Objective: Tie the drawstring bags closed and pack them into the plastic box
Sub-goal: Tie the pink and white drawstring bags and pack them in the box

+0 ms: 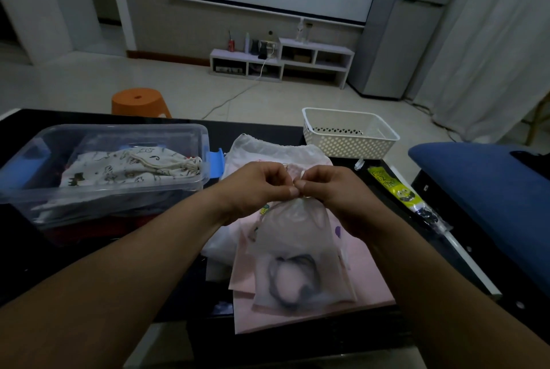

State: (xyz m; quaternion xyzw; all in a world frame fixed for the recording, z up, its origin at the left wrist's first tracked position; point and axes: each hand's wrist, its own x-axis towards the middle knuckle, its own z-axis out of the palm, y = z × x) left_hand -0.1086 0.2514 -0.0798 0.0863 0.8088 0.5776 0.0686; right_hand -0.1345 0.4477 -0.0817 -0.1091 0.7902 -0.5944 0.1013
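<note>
Two-handed pinch, left hand (256, 187) and right hand (330, 190), at neck of bag (293, 249), mid-counter (262, 130); long axis toward near edge; box (190, 133) nearer left hand.

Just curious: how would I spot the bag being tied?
On the black table, look right of the clear plastic box to the pale pink bags. On them rests a frosted translucent drawstring bag, its neck pinched by the left hand and right hand. Only it shows a dark loop inside.
</note>
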